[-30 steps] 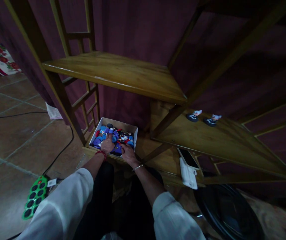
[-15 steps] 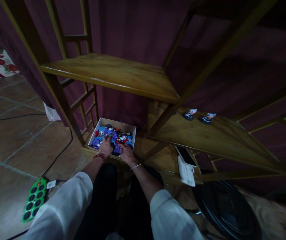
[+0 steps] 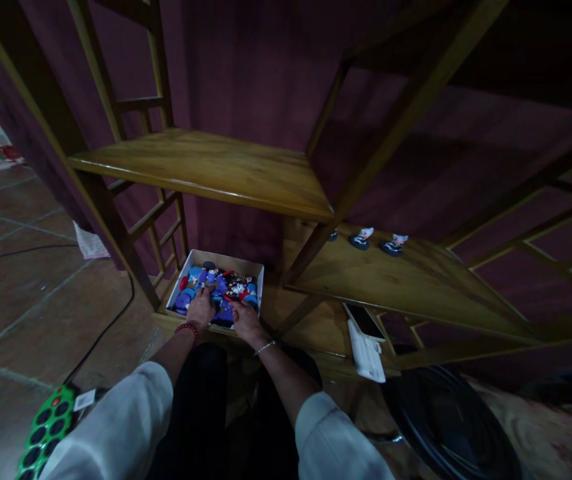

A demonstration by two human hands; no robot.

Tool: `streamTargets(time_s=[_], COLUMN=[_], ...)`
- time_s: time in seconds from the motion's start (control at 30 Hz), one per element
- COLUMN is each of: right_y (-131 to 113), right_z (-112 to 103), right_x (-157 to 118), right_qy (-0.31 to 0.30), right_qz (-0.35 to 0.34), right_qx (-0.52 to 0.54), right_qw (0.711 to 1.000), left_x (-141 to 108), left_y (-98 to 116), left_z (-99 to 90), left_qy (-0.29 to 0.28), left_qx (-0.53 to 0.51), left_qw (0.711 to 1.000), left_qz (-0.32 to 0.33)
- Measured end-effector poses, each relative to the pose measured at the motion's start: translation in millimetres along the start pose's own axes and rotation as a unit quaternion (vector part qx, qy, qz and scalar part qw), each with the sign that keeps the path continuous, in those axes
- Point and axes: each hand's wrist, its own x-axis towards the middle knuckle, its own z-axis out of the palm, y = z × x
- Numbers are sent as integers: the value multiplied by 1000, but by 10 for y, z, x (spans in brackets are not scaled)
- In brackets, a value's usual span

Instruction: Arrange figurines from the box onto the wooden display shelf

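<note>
A shallow white box (image 3: pixel 262 287) stands on the lowest wooden shelf, filled with small figurines (image 3: pixel 239 287) in blue, purple, red and black. My left hand (image 3: pixel 201 307), with a red bead bracelet at the wrist, reaches over the box's near edge, its bent fingers down among the blue and purple pieces. Close to its right is my right hand (image 3: pixel 246 319), wearing a thin bracelet, its fingers drawn together over purple pieces near the front. The fingertips of both hands are partly hidden in the dim pile, and what they hold cannot be made out.
A wooden shelf board (image 3: pixel 206 167) juts out above the box. To the right, small figurines (image 3: pixel 361 239) stand on a middle shelf (image 3: pixel 396 280). A phone (image 3: pixel 365 323) lies by a white packet (image 3: pixel 366 353). A green power strip (image 3: pixel 46 427) sits on the floor at left; a black round seat (image 3: pixel 451 420) is at right.
The view has shifted, so the shelves, box and power strip sit lower and further left. Both hands stay in the box, with only slight finger movement.
</note>
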Motion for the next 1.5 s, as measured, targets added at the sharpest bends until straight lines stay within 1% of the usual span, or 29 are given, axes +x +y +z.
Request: streamTargets(time_s=[0.1,0.33,0.63,0.83,0.93,1.07,1.17,1.37,1.5], right_y=[-4,-9,7,5,4,-8,-21,-26,-38], right_z=[-18,-22,-1,2,7,-3,-20,-29,-44], right_x=[-1,-1,4,6,10,7,-1,-6,14], right_qy=[-3,-9,1,-3,-10,-14,-21,-18,-31], right_qz=[-2,2,-6,-11,-6,2,2,-9,0], right_qx=[-2,-4,-6,-11,-11,-19,-28,-18,-7], right_qw=[1000,1000,1000,1000,1000,1000,999,1000,999], left_x=[32,62,98,96,89,94,98,70,63], left_y=[-10,-36,-70,-62,-34,-2,-4,-9,52], left_z=[3,38,58,40,32,41,54,52,0], left_qy=[-12,21,13,20,9,-18,-23,34,49], left_qx=[9,10,-14,-2,-1,3,-8,-62,-68], left_qw=[1000,1000,1000,1000,1000,1000,1000,997,997], left_qz=[-4,-7,-9,8,10,-4,-5,13,2])
